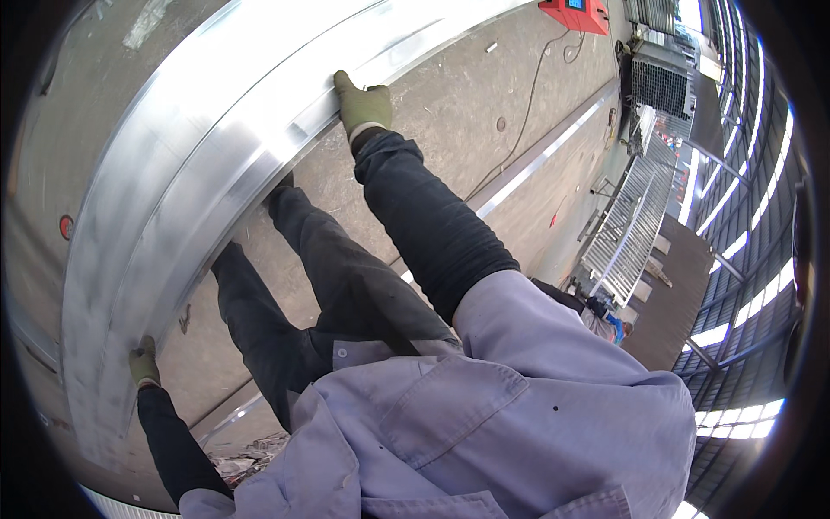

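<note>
A long, shiny folded metal sheet (173, 173) curves across the left and top of the view, above a concrete floor. My left hand (143, 363), in an olive-green glove, grips the sheet's lower edge at the bottom left. My right hand (363, 104), in the same kind of glove, holds the sheet's edge farther along, near the top middle. Both arms are in black sleeves and stretched out to the sheet. My legs in black trousers (303, 285) stand right beside the sheet's edge.
A red machine (577, 13) stands at the top with a black cable (519, 121) trailing over the floor. A metal strip (536, 160) lies on the concrete. Metal grilles and racks (631, 216) stand at the right. Scrap bits (246, 458) lie near my feet.
</note>
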Motion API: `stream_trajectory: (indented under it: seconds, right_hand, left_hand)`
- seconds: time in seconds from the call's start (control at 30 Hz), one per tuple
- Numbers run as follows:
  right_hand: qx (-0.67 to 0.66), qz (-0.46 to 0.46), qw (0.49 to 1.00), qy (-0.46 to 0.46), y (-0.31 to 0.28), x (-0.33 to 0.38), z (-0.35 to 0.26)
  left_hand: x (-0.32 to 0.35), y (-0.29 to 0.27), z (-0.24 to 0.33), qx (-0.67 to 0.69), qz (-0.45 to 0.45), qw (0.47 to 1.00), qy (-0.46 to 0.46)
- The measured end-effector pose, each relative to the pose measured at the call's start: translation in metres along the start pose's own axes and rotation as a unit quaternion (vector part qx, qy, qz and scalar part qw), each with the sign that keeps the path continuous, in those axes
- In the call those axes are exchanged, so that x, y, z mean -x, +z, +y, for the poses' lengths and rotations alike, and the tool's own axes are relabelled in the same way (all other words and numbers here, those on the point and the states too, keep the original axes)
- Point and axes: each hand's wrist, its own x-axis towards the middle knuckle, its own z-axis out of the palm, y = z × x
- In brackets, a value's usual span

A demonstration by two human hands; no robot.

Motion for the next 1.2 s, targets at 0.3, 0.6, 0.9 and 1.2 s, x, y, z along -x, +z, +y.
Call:
stream_trajectory:
  seconds: [0.3,0.6,0.9,1.2]
  right_hand:
    - [-0.03,-0.021,0.998,0.055,-0.006,0.011,-0.026]
    - [-0.031,-0.025,0.998,0.052,-0.012,0.018,-0.032]
    - [-0.039,-0.024,0.997,0.066,-0.013,0.021,-0.034]
    - [-0.041,-0.027,0.997,0.065,-0.011,0.018,-0.029]
  left_hand:
    - [0.01,-0.004,0.004,-0.002,0.017,1.0,0.004]
    - [0.011,-0.006,0.003,-0.01,0.008,1.0,-0.006]
    - [0.01,-0.003,0.0,0.017,0.016,1.0,0.014]
    - [0.009,-0.003,-0.003,0.014,0.011,1.0,0.003]
